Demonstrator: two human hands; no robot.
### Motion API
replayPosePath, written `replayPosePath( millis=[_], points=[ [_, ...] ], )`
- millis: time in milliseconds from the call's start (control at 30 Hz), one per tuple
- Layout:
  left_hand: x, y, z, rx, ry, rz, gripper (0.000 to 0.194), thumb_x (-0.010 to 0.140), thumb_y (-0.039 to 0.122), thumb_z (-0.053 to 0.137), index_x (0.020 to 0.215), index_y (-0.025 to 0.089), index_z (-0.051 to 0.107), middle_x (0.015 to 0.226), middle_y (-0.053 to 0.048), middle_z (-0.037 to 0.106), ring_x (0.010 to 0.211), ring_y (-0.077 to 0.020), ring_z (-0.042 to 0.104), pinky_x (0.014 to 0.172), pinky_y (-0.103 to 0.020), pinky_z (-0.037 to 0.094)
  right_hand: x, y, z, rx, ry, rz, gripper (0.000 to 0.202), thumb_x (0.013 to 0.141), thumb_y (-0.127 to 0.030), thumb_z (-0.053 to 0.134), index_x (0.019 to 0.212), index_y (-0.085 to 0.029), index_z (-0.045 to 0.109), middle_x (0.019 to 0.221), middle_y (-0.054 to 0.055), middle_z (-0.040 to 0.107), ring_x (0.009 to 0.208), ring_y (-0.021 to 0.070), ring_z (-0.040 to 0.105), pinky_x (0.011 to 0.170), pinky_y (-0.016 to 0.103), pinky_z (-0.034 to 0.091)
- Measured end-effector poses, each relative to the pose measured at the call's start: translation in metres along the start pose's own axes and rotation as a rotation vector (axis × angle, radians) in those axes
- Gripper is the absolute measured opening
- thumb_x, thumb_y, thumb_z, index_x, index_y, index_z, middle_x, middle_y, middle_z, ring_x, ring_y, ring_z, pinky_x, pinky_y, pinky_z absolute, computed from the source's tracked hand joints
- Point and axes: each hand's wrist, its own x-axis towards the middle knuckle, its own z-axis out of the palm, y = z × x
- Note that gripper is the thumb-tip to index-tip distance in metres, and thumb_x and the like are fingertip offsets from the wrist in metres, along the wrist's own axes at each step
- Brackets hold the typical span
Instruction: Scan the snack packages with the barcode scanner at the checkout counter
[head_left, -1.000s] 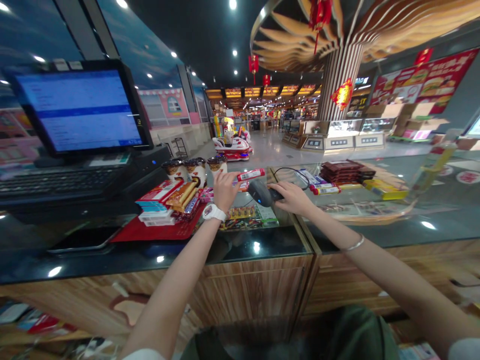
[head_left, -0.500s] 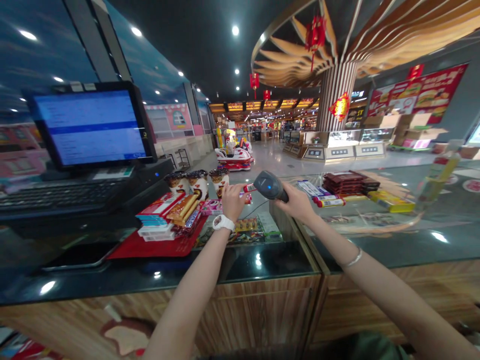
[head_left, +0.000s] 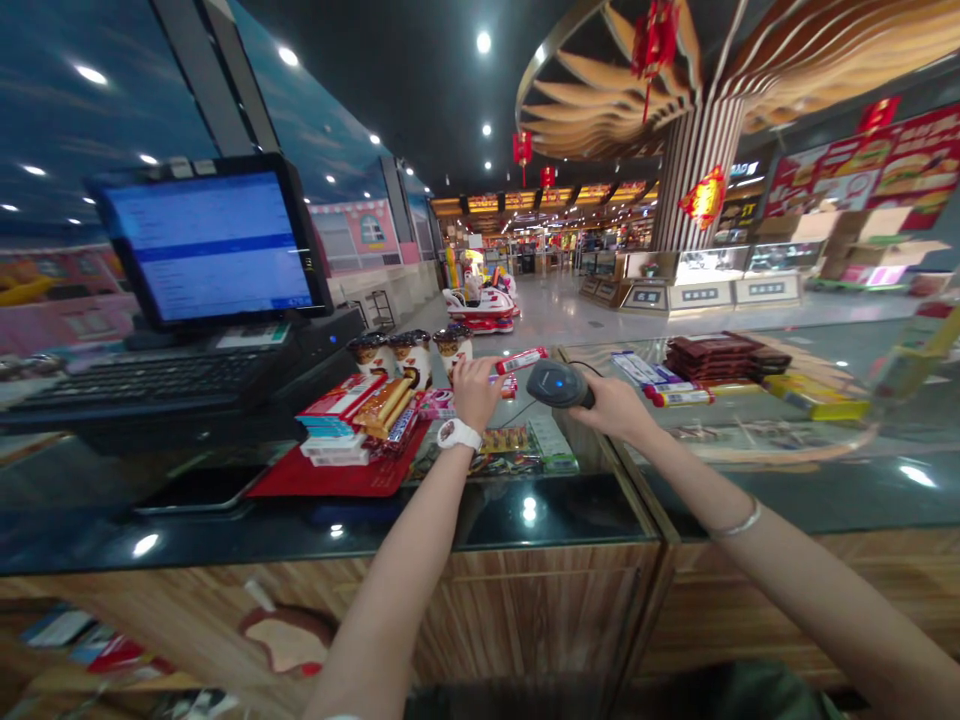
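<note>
a dark, glossy counter with a wood-grain front runs across the near side, its top throwing back the ceiling lights. above it the left hand, with a white watch at the wrist, pinches the left end of a red tube-shaped packet between its fingertips. the packet points right, near the head of a handheld barcode scanner that shows a blue light. the right hand has its fingers curled round the scanner's handle, mostly hidden from view

on the left of the surface stand a lit monitor and a black keyboard; three lidded cups stand in a row behind a pile of snack boxes on a red mat. bright packets lie in front of the scanner, whether on or under glass i cannot tell. to the right sit a stack of dark brown packets and a yellow box

beyond, a pale shiny floor carries a children's ride, glass display cases and a ribbed column, with red lanterns hanging from the dark ceiling
</note>
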Motion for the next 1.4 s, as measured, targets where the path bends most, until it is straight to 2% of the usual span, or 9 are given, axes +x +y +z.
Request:
replayPosePath(
  millis=[433,867,1233,1400],
  points=[
    [-0.0006,-0.0002,0.0018,0.011,0.013,0.011,0.018,0.088,0.021,0.063,0.106,0.022,0.066,0.108,-0.005,0.074,0.105,-0.0236,0.064,0.113,-0.044,0.033,0.0004,0.0034,0.0003,-0.002,0.021,0.025,0.045,0.080,-0.036,0.064,0.120,-0.017,0.065,0.096,0.012,0.076,0.093,0.0310,0.071,0.076,0.033,0.051],
    [-0.0006,-0.0019,0.0028,-0.011,0.026,0.020,0.021,0.085,0.019,0.067,0.106,0.022,0.065,0.108,-0.005,0.073,0.104,-0.0231,0.064,0.114,-0.044,0.033,0.0006,0.0037,-0.0003,-0.015,0.019,0.038,0.035,0.081,-0.036,0.062,0.108,-0.016,0.068,0.097,0.013,0.076,0.093,0.0328,0.071,0.074,0.033,0.050],
    [-0.0003,0.0015,0.0010,-0.014,0.001,-0.003,0.020,0.087,0.021,0.064,0.106,0.022,0.065,0.109,-0.005,0.073,0.106,-0.0229,0.065,0.115,-0.044,0.031,0.0006,0.0056,0.0026,-0.012,0.040,0.024,0.039,0.081,-0.035,0.061,0.116,-0.018,0.064,0.099,0.011,0.075,0.095,0.0298,0.070,0.075,0.031,0.048],
    [0.0000,0.0017,0.0004,-0.016,0.004,-0.003,0.020,0.088,0.021,0.063,0.107,0.023,0.065,0.110,-0.005,0.073,0.105,-0.0233,0.065,0.114,-0.046,0.032,0.0016,0.0067,0.0038,0.021,-0.035,-0.043,0.044,0.082,-0.033,0.060,0.124,-0.019,0.056,0.111,0.011,0.072,0.100,0.0291,0.068,0.076,0.031,0.048]
  ],
)
